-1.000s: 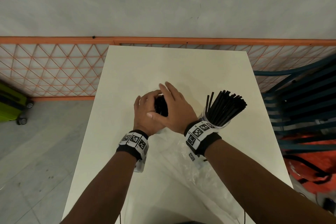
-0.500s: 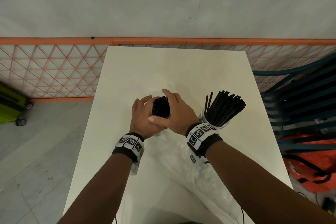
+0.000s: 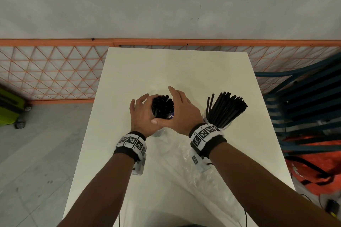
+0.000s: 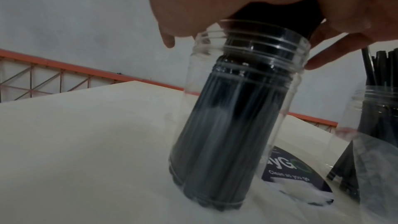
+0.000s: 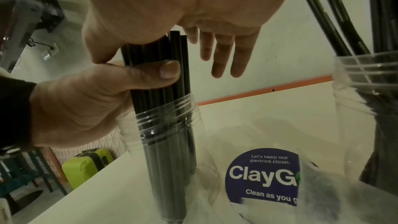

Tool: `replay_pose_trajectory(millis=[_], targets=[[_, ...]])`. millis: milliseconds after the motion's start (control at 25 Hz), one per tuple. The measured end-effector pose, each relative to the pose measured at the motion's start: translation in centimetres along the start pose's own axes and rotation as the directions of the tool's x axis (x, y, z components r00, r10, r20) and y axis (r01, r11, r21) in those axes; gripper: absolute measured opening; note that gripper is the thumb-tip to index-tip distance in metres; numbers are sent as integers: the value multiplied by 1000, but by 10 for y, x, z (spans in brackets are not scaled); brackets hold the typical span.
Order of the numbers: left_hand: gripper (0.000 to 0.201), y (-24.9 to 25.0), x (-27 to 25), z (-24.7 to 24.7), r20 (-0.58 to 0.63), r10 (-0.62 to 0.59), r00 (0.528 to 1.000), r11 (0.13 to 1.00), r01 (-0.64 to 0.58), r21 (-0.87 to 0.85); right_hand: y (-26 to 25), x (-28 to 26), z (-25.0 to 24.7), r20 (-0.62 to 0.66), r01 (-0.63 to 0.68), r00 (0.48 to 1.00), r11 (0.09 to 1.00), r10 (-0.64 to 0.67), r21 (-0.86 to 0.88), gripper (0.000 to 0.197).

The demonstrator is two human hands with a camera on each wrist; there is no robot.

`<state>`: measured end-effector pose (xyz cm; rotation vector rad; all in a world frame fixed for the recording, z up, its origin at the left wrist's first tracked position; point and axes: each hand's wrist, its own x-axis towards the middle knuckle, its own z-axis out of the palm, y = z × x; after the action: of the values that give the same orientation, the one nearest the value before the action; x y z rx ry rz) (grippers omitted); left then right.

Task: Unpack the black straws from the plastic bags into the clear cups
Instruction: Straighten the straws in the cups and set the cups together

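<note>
A bundle of black straws [image 3: 162, 106] stands tilted in a clear cup [image 4: 232, 125] at the middle of the white table [image 3: 166, 68]. My left hand [image 3: 143, 112] grips the bundle just above the cup's rim, and its thumb [image 5: 168, 71] curls across the straws. My right hand [image 3: 178, 107] lies against the top of the bundle [image 5: 159, 67] with its fingers [image 5: 224, 54] straight. To the right stands a second clear cup [image 3: 217, 125] full of fanned-out black straws [image 3: 226, 108]. An emptied clear plastic bag [image 3: 184, 155] lies crumpled under my right wrist.
A round blue "ClayGo" sticker [image 5: 262, 176] lies on the table beside the held cup. An orange lattice fence [image 3: 49, 72] runs behind the table. Dark blue chairs [image 3: 304, 108] stand at the right, and a lime green suitcase [image 3: 9, 110] sits on the floor at the left.
Both hands have shifted slightly toward me with the bundle. My right hand has slid off the straw tops, so more of them now show between the hands.
</note>
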<state>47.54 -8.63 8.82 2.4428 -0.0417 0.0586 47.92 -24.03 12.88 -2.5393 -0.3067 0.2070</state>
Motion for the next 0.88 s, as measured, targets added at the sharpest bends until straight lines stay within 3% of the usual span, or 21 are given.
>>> replay_pose_trajectory(millis=[160, 320, 560, 880], targets=[[79, -10, 9, 10, 6, -25, 1000, 999, 25, 47, 1, -3, -4, -6, -27, 1000, 998, 28, 49, 110], [94, -7, 3, 9, -27, -22, 999, 999, 21, -33, 3, -5, -5, 25, -15, 1000, 999, 14, 31, 106], [111, -4, -3, 5, 20, -53, 998, 995, 54, -86, 2, -3, 0, 69, -36, 997, 999, 33, 38, 109], [123, -1, -6, -4, 16, -7, 1000, 991, 9, -137, 5, -13, -9, 9, -39, 999, 992, 39, 119, 104]])
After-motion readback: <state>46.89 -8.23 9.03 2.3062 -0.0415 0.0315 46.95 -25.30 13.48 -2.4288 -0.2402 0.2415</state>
